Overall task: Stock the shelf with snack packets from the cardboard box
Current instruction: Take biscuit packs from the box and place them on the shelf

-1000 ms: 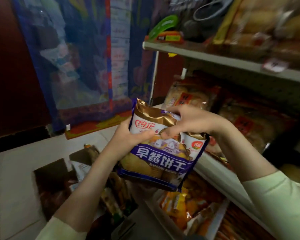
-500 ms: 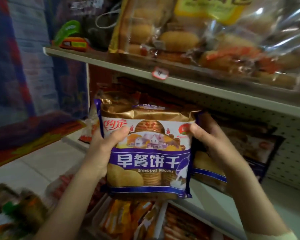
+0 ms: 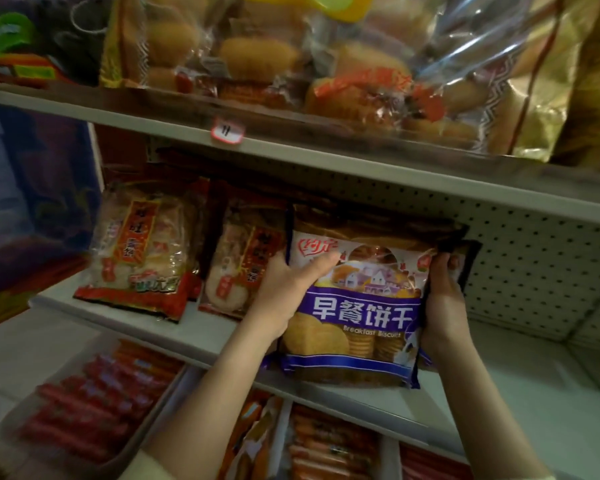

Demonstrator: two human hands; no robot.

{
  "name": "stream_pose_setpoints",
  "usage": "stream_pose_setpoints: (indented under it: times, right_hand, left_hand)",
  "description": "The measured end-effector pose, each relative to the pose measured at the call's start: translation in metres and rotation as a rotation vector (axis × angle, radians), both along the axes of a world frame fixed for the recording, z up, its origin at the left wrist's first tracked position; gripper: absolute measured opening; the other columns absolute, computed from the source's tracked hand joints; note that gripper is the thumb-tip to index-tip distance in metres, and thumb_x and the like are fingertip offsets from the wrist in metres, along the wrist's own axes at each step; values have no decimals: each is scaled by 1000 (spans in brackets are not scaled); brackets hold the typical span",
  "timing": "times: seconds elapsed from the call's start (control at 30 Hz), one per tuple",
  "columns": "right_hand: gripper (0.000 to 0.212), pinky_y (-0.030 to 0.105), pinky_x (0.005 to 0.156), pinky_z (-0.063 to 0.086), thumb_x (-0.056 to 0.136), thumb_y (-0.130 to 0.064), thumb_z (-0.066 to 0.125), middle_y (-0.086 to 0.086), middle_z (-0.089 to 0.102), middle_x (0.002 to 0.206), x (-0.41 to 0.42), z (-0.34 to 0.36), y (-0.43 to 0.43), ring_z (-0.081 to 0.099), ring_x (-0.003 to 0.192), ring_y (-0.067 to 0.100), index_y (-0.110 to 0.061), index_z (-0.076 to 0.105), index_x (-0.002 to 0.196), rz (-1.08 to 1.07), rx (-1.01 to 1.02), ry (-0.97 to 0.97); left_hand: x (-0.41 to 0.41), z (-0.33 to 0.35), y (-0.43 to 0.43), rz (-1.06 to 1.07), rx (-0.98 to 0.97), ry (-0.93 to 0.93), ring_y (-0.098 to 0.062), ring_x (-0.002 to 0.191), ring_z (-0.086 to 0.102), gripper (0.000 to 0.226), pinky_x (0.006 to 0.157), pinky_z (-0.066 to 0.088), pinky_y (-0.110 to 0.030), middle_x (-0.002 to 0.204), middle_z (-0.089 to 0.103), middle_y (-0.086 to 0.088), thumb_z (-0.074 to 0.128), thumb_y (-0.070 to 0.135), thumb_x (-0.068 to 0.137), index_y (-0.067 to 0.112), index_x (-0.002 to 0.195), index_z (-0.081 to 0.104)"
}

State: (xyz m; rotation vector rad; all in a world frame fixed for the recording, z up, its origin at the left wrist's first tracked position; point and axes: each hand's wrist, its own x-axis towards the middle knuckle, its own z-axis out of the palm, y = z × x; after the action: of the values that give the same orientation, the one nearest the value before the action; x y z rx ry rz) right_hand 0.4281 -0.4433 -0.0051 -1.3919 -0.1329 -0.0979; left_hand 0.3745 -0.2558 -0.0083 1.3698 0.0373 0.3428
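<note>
A purple, white and gold breakfast biscuit packet (image 3: 357, 317) stands upright on the white middle shelf (image 3: 201, 329), in front of another like packet whose dark edge (image 3: 466, 261) shows behind it. My left hand (image 3: 286, 296) grips its left side, thumb across the front. My right hand (image 3: 442, 306) grips its right side. The cardboard box is out of view.
Two red rice-cracker packets (image 3: 142, 261) (image 3: 238, 271) lean to the left on the same shelf. Bare shelf and pegboard back (image 3: 534, 271) lie to the right. The shelf above holds clear bags of pastries (image 3: 291, 57). Trays of red sausage sticks (image 3: 94, 396) sit below.
Both hands carried the biscuit packet up from beside the box and forward onto the middle shelf. The view turned from the floor to face the shelves.
</note>
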Motion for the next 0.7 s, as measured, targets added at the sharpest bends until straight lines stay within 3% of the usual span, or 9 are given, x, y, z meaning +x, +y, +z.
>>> stream_pose_setpoints:
  times: [0.07, 0.17, 0.3, 0.5, 0.6, 0.7]
  right_hand:
    - [50, 39, 73, 56, 94, -57, 38, 12, 74, 100, 4, -6, -10, 73, 82, 26, -17, 59, 116, -86, -16, 9]
    - [47, 34, 66, 53, 97, -53, 34, 11, 72, 89, 2, -10, -20, 72, 71, 20, -15, 62, 96, -192, -69, -19]
    - [46, 36, 67, 53, 97, -52, 34, 5, 69, 74, 4, -12, -32, 69, 68, 24, -17, 59, 80, -298, -139, -91]
    - [43, 43, 66, 51, 99, -45, 40, 9, 68, 73, 13, -25, -45, 66, 68, 32, -16, 58, 73, -475, -272, -191]
    - [36, 39, 67, 51, 100, -40, 41, 6, 68, 77, 16, -25, -50, 66, 70, 24, -16, 59, 80, -471, -314, -216]
    - [32, 24, 60, 46, 101, -36, 40, 1, 65, 77, 15, -24, -47, 63, 66, 6, -14, 57, 85, -489, -350, -248]
  left_hand:
    - [10, -2, -10, -28, 34, 14, -23, 86, 72, 78, 80, 57, -43, 99, 73, -7, 82, 52, 52, 14, 115, 58]
    - [20, -3, -25, -49, 52, 23, -21, 81, 72, 56, 74, 57, -34, 92, 73, -4, 76, 47, 58, 17, 102, 63]
    - [33, -9, -38, -41, 54, -14, -18, 95, 68, 53, 83, 54, -31, 102, 70, 0, 66, 49, 65, 22, 110, 60]
    - [38, -18, -48, 36, 155, -137, -9, 95, 66, 45, 77, 54, -20, 106, 67, 7, 55, 56, 76, 32, 114, 54]
    - [41, -25, -48, 182, 283, -210, -2, 94, 63, 47, 79, 51, -17, 105, 66, 10, 46, 59, 85, 27, 118, 54]
    - [51, -31, -39, 360, 516, -253, -12, 98, 61, 57, 84, 52, -30, 108, 63, 2, 40, 67, 84, 22, 118, 51]
